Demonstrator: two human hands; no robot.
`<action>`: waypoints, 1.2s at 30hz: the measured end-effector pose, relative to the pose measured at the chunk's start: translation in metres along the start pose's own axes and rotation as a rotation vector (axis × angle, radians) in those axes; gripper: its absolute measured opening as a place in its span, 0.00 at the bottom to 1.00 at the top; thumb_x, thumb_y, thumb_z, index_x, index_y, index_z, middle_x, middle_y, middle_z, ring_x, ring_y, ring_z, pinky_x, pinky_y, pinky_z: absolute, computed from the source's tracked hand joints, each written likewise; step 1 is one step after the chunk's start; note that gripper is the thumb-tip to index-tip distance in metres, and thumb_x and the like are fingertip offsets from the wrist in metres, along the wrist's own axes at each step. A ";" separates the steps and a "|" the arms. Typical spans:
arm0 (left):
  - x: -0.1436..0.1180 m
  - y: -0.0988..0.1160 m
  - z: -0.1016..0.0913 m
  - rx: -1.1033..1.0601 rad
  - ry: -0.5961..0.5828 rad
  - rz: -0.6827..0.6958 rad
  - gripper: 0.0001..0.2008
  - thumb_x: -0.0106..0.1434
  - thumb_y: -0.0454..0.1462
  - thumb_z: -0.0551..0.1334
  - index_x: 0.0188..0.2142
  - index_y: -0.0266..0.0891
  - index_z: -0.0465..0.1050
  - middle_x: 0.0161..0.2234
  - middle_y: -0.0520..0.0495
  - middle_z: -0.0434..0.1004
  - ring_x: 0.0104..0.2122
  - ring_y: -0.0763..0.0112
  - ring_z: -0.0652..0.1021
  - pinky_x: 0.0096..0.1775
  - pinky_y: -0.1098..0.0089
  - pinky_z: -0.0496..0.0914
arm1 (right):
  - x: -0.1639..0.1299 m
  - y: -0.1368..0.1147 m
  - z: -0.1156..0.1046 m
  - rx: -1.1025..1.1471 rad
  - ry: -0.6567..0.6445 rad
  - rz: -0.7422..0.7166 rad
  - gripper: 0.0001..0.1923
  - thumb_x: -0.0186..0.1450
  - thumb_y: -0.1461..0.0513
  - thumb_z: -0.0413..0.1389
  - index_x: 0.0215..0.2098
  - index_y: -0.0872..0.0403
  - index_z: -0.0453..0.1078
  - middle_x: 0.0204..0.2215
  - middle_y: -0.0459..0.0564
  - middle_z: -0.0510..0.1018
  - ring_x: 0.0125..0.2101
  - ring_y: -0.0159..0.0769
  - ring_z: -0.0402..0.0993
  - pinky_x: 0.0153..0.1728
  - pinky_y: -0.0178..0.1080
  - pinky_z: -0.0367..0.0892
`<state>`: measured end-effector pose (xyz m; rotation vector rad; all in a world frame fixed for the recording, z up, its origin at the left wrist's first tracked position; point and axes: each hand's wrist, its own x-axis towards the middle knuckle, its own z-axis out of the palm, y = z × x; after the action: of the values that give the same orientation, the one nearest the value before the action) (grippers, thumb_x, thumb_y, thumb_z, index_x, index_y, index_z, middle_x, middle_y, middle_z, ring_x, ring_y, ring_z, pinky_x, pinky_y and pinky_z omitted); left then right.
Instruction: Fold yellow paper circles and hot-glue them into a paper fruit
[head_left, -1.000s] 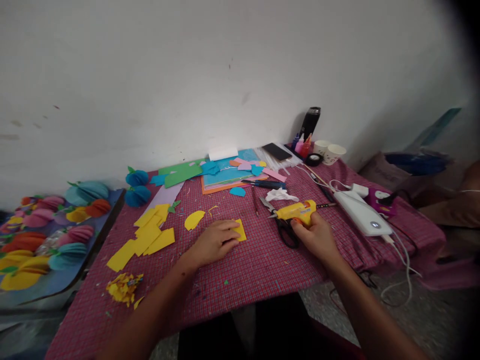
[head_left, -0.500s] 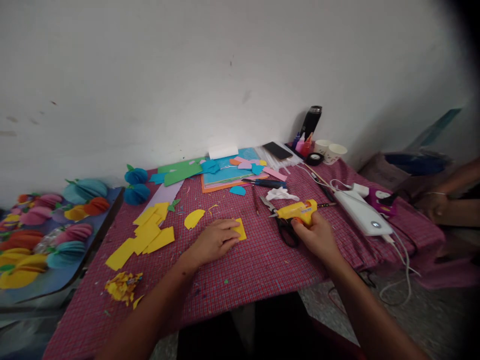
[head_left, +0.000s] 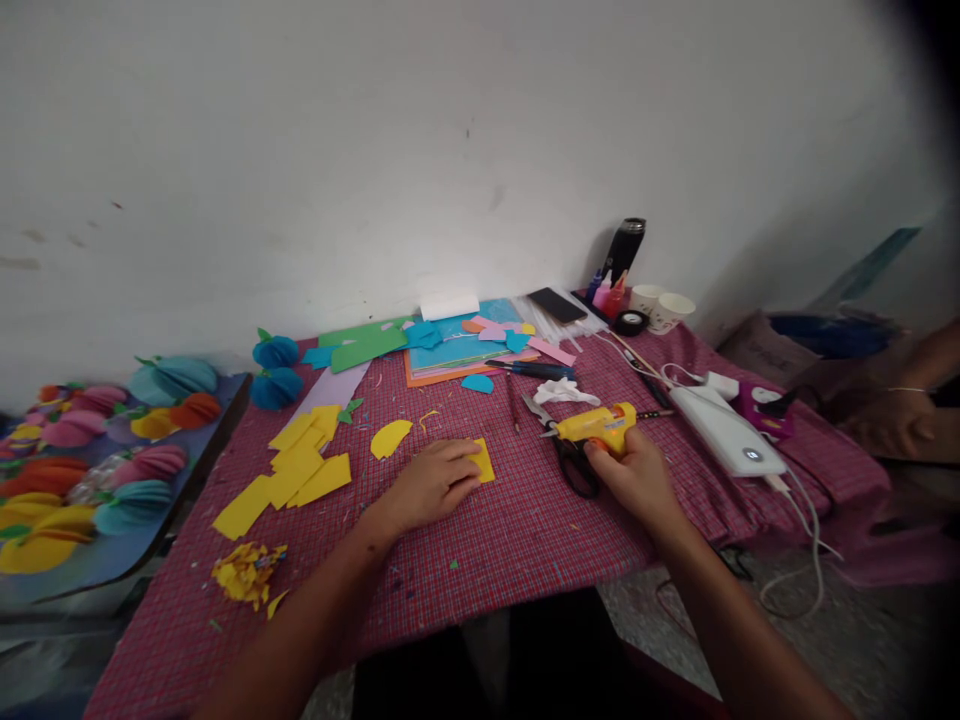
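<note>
Bare white wall (head_left: 450, 150) behind a table (head_left: 480, 540) under red checked cloth; grey floor (head_left: 862, 640) at right.

No readable text, labels, brands or numbers appear on anything here; any print on the small items is too blurred to make out.

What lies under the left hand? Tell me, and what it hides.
Under the left hand lies a yellow paper piece on the red checked tablecloth. Only its right edge shows past the fingertips; the rest, and its full shape, is covered by the hand.
</note>
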<state>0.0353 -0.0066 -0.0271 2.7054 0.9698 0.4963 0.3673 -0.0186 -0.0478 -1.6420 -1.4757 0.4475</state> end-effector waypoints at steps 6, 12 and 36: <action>0.003 0.006 -0.003 0.007 -0.011 -0.009 0.07 0.70 0.37 0.57 0.40 0.42 0.73 0.56 0.44 0.74 0.60 0.59 0.70 0.57 0.53 0.66 | -0.001 -0.003 -0.001 -0.019 -0.004 0.000 0.14 0.61 0.51 0.59 0.34 0.54 0.67 0.26 0.49 0.76 0.23 0.37 0.70 0.24 0.37 0.61; 0.006 0.009 -0.007 -0.002 -0.025 -0.027 0.05 0.68 0.37 0.57 0.41 0.42 0.72 0.57 0.44 0.73 0.60 0.59 0.70 0.57 0.54 0.65 | -0.001 -0.001 0.000 0.035 -0.023 0.009 0.16 0.61 0.51 0.59 0.37 0.55 0.68 0.29 0.50 0.78 0.26 0.39 0.72 0.26 0.38 0.64; 0.002 0.005 -0.007 0.000 -0.055 0.008 0.14 0.71 0.38 0.54 0.50 0.51 0.76 0.62 0.47 0.66 0.60 0.58 0.68 0.59 0.51 0.64 | 0.000 -0.006 -0.002 0.006 0.002 -0.008 0.16 0.60 0.50 0.58 0.35 0.55 0.68 0.28 0.51 0.77 0.25 0.38 0.71 0.26 0.38 0.66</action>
<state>0.0369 -0.0083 -0.0186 2.7090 0.9443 0.4208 0.3649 -0.0198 -0.0427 -1.6310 -1.4771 0.4455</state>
